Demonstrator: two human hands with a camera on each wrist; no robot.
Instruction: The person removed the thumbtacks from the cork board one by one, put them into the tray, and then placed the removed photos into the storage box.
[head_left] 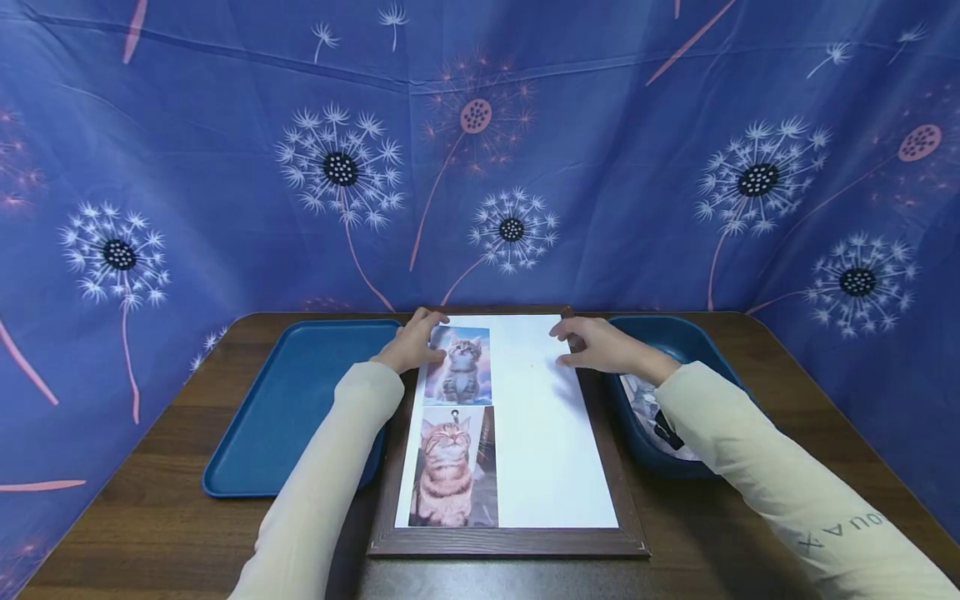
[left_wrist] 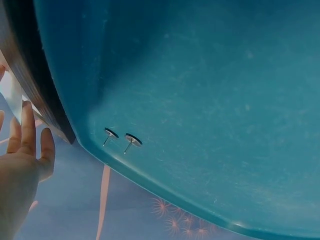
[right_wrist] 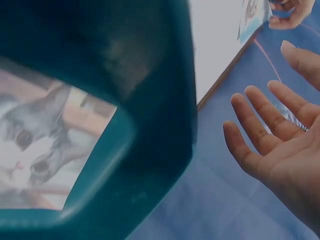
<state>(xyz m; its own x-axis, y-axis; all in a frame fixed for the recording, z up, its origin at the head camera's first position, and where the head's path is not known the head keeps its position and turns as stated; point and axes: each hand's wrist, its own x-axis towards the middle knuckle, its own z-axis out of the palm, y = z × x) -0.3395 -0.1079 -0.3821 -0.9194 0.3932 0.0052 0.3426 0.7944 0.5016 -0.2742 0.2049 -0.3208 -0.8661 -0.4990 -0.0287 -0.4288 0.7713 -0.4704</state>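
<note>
A white board in a dark wooden frame (head_left: 510, 543) lies on the table, bearing two cat pictures along its left side. The upper one shows a grey kitten (head_left: 461, 375), the lower a smiling orange cat (head_left: 444, 487). At the upper-left corner, my left hand (head_left: 412, 342) reaches over the frame, fingertips and thumb at the edge of the kitten picture. In the left wrist view its fingers (left_wrist: 28, 130) look nearly straight. My right hand (head_left: 600, 346) is over the upper-right edge of the board, its fingers (right_wrist: 260, 120) spread and relaxed with nothing between them.
To the left sits a blue tray (head_left: 300, 417) with two pins (left_wrist: 133, 141) near its corner. A deep blue bin (head_left: 675, 333) stands close by the frame's right side, holding a cat picture (right_wrist: 40, 150) and a black item (head_left: 666, 432). A blue curtain (head_left: 480, 150) hangs behind the table.
</note>
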